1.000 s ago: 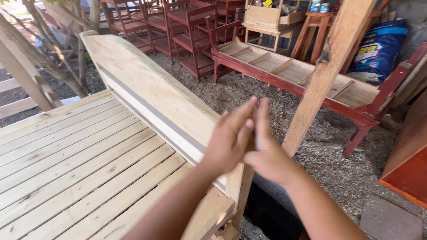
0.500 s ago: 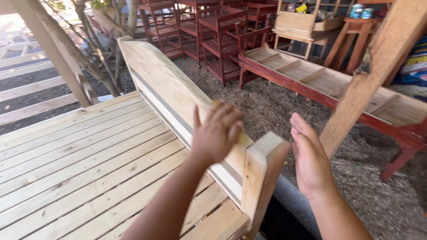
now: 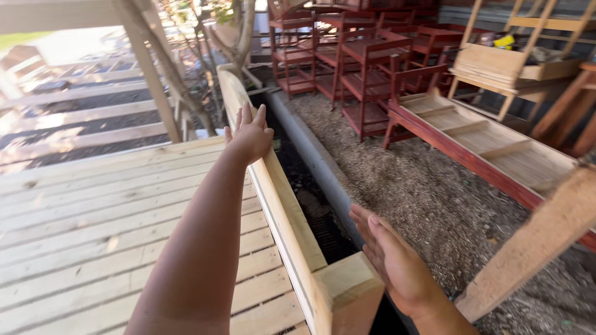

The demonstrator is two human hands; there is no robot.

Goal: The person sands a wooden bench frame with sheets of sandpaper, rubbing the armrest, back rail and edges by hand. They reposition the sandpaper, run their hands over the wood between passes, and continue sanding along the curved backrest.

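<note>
My left hand [image 3: 250,133] rests open-palmed on the curved side board [image 3: 273,186], fingers spread, gripping nothing. My right hand [image 3: 397,260] hovers open, just right of the corner post [image 3: 347,298]. Slats [image 3: 93,217] lie left.

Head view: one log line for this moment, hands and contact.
left hand: flat on side rail, far along | right hand: open, in air, beside corner post, no contact | slatted deck: untouched

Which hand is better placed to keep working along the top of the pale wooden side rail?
Left. The left hand lies flat on the side rail, arm stretched along it. The right hand hangs open in the air beside the corner post, touching nothing.
</note>
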